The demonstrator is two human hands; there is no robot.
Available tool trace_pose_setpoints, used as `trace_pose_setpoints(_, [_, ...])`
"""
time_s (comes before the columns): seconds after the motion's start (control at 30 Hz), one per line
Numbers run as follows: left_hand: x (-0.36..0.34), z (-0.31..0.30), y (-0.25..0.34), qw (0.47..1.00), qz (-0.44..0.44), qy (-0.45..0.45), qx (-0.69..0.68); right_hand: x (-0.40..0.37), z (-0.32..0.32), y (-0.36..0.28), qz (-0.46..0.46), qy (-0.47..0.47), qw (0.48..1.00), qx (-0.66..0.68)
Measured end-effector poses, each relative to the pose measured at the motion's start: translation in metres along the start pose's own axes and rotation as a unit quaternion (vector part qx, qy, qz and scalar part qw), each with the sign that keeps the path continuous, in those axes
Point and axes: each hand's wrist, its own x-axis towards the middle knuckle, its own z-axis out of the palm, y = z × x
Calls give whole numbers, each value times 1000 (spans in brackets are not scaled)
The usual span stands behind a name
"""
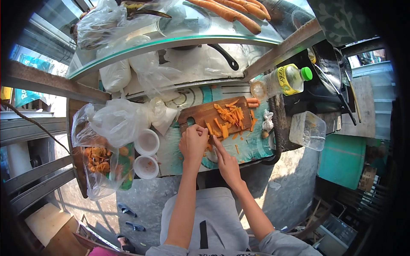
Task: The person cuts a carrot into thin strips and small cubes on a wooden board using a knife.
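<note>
A wooden cutting board (200, 114) with a handle hole lies on the teal-patterned table. Cut carrot sticks (232, 116) are heaped on its right half, and some have fallen around its edge. My left hand (194, 141) is closed at the board's near edge, fingers pressed together; whatever is in them is hidden. Close beside it, my right hand (227, 165) is closed around what looks like a knife (212, 140), index finger stretched forward. Most of that knife is covered by my hands.
Left stand two white plastic tubs (146, 142) and a clear bag of orange peelings (98, 160). Right are a green-capped bottle (292, 80), a clear plastic container (308, 130) and a dark stove. Above, a glass shelf (171, 41) holds whole carrots (232, 13).
</note>
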Motion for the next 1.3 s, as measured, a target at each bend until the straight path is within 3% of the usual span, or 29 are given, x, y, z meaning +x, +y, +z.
trace_pose_setpoints(0.03, [-1, 0, 0, 1000, 7, 4, 1, 0, -2, 5, 3, -1, 1000, 3])
trace_pose_setpoints(0.07, [-2, 1, 0, 1000, 15, 8, 1, 4, -6, 11, 102, -73, 973, 195])
trace_pose_setpoints(0.1, [-3, 1, 0, 1000, 15, 6, 3, 8, -10, 13, 194, -140, 895, 376])
trace_pose_setpoints(0.13, [-4, 1, 1, 1000, 15, 9, 0, 11, -17, 4, 196, -138, 895, 378])
trace_pose_setpoints(0.2, [-4, 2, 2, 1000, 14, 10, 1, 11, -34, -16, 273, -180, 845, 424])
trace_pose_setpoints(0.33, [-5, 4, 4, 999, 25, 26, 9, 12, -40, -20, 302, -200, 806, 468])
trace_pose_setpoints(0.4, [-5, 4, 5, 999, 31, 31, 18, 12, -46, -26, 321, -214, 756, 529])
trace_pose_setpoints(0.53, [-7, 4, 9, 998, 38, 33, 28, 11, -47, -27, 318, -200, 746, 549])
trace_pose_setpoints(0.6, [-9, 3, 8, 998, 46, 41, 24, 10, -43, -22, 276, -155, 817, 483])
trace_pose_setpoints(0.67, [-15, -3, 9, 996, 43, 76, -12, 7, -47, -24, 274, -145, 821, 479])
trace_pose_setpoints(0.8, [-29, -13, 4, 997, 58, 44, 31, -2, -46, -18, 261, -133, 838, 460])
trace_pose_setpoints(0.87, [-33, -10, -4, 991, 79, 26, 103, -7, -44, -13, 263, -135, 839, 456])
trace_pose_setpoints(1.2, [-25, -8, 2, 995, 69, 36, 62, -11, -46, -13, 285, -118, 829, 467])
trace_pose_setpoints(1.3, [-17, -11, 7, 992, 64, 94, 52, -11, -45, -12, 286, -111, 829, 468])
